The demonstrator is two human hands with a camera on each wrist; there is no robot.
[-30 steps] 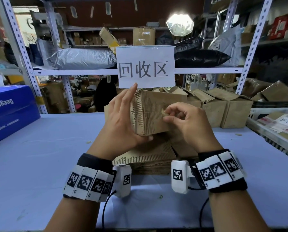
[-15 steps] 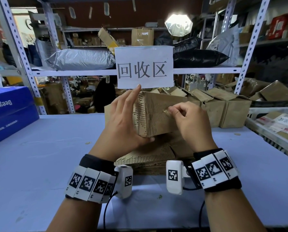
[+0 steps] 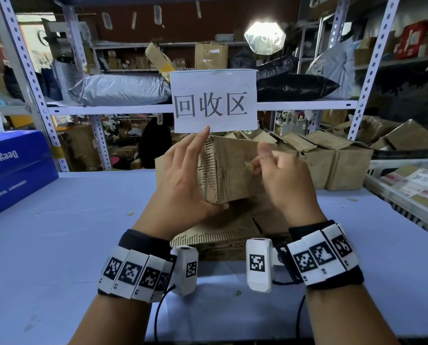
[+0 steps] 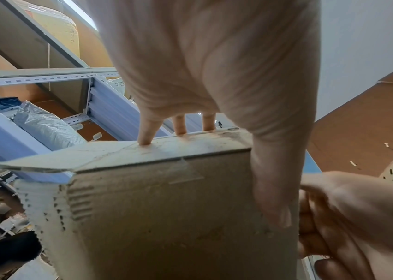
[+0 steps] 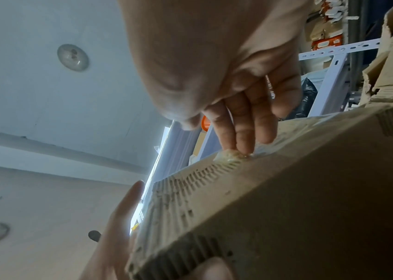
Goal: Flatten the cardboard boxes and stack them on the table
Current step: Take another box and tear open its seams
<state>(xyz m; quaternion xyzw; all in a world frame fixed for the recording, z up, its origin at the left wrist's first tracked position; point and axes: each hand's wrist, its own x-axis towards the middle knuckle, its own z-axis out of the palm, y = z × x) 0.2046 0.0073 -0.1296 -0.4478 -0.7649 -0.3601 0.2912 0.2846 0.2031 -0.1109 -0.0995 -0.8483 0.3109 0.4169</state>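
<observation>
A worn cardboard box (image 3: 233, 170) is held up above a stack of flattened cardboard (image 3: 223, 232) on the table (image 3: 58, 245). My left hand (image 3: 183, 180) grips its left end, thumb under the bottom edge and fingers along the far side. The left wrist view shows those fingers (image 4: 147, 132) behind the box (image 4: 166, 217). My right hand (image 3: 282, 175) is at the front face. Its curled fingertips (image 5: 238, 144) pick at a frayed scrap of tape (image 5: 229, 158), with the thumb lifted clear. The scrap (image 3: 249, 168) is still attached to the box (image 5: 286, 189).
Several unflattened boxes (image 3: 344, 168) stand at the back right of the table. A blue carton (image 3: 11, 168) sits at the left edge and a white crate (image 3: 407, 190) at the right. Behind are a metal shelf rack (image 3: 108, 109) and a paper sign (image 3: 213, 100).
My right hand stays at the same spot on the box face, but its thumb has lifted off the pinch and the hand is blurred. The left hand and the box have hardly moved.
</observation>
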